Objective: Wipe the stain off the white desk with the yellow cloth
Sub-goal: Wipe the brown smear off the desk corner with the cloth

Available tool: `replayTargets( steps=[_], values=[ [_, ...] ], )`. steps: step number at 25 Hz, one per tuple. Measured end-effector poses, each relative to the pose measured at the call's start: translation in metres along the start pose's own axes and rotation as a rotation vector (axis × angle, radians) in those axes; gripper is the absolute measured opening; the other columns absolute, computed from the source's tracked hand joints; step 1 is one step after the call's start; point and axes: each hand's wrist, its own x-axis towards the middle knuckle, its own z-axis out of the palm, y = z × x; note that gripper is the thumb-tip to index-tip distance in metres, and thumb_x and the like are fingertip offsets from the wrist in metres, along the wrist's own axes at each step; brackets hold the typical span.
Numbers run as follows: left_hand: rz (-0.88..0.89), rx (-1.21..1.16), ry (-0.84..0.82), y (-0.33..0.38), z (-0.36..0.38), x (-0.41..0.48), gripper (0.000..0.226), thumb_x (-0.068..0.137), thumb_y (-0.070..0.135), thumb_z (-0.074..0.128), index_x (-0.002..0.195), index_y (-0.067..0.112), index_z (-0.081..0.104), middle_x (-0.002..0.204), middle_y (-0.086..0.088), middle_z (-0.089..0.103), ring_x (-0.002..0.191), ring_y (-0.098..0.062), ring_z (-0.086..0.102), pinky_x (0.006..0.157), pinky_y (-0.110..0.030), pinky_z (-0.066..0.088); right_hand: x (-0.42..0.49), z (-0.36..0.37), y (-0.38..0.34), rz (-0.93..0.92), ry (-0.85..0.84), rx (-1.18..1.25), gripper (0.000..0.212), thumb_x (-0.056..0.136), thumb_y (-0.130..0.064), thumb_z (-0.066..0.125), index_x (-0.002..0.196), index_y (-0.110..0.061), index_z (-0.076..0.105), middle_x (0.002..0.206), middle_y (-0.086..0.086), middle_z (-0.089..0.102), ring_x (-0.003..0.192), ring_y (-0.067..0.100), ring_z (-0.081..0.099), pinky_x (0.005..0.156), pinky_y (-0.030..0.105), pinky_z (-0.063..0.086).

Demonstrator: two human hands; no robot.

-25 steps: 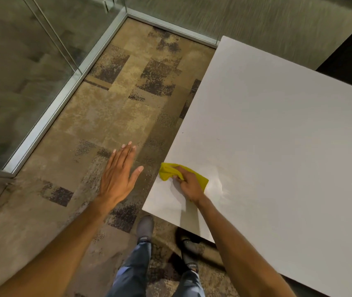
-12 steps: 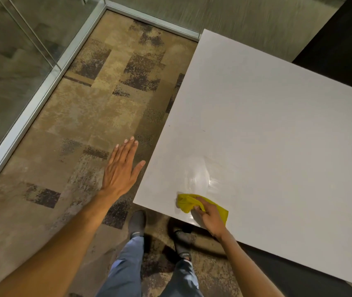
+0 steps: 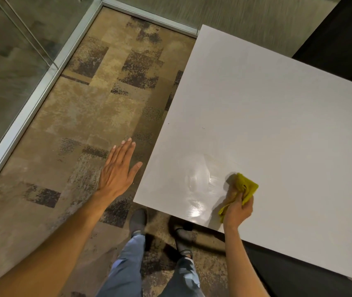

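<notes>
The white desk (image 3: 278,116) fills the right half of the head view. My right hand (image 3: 238,210) grips the crumpled yellow cloth (image 3: 245,186) near the desk's front edge, with the cloth bunched and partly lifted from the surface. A shiny wet smear (image 3: 198,181) lies on the desk just left of the cloth. Two tiny dark specks (image 3: 203,127) sit farther back on the desk. My left hand (image 3: 117,172) hovers flat and empty over the carpet, left of the desk's near corner, fingers spread.
Patterned brown carpet (image 3: 97,108) covers the floor to the left. A glass wall with a metal frame (image 3: 42,82) runs along the left and back. My legs and dark shoes (image 3: 137,221) stand at the desk's front corner. A dark panel (image 3: 342,35) stands behind the desk.
My right hand has swept the cloth from the desk's left corner rightward along the front edge, leaving a wet sheen, and has now bunched it up. The left hand stayed hovering.
</notes>
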Motion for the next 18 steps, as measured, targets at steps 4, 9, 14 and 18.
replayTargets(
  steps=[4,9,14,18],
  values=[
    [0.004,0.004,0.009,-0.002,-0.005,0.002,0.072,0.106,0.055,0.023,0.161,0.009,0.021,0.169,-0.008,0.018,0.157,-0.021,0.016,0.13,-0.039,0.004,0.038,0.013,-0.024,-0.134,-0.007,-0.043,0.025,0.086,-0.009,0.042,0.101,-0.016,0.061,0.079,-0.005,0.056,0.071,0.004,0.05,0.074,0.027,0.046],
    [0.004,0.003,0.01,-0.003,-0.005,0.004,0.072,0.106,0.056,0.022,0.161,0.01,0.023,0.169,-0.008,0.02,0.157,-0.022,0.018,0.13,-0.04,0.006,0.05,0.042,-0.008,-0.196,-0.339,-0.445,0.056,0.089,-0.026,0.036,0.143,-0.014,0.039,0.143,0.018,0.049,0.132,0.035,0.044,0.108,0.049,0.038],
    [0.006,-0.006,0.002,-0.007,-0.004,0.007,0.072,0.105,0.055,0.023,0.161,0.009,0.023,0.169,-0.008,0.02,0.157,-0.023,0.018,0.129,-0.042,0.008,0.025,0.074,-0.019,-0.286,-0.508,-0.395,0.06,0.087,-0.013,0.04,0.146,-0.01,0.035,0.15,0.013,0.041,0.14,0.029,0.034,0.114,0.034,0.027],
    [0.014,0.005,-0.003,-0.004,-0.003,0.011,0.072,0.105,0.055,0.024,0.161,0.009,0.023,0.169,-0.009,0.02,0.157,-0.023,0.019,0.129,-0.042,0.009,0.003,0.099,-0.019,-0.326,-0.591,-0.326,0.056,0.087,-0.014,0.045,0.143,-0.012,0.041,0.145,0.011,0.048,0.135,0.026,0.043,0.111,0.035,0.034]
  ],
)
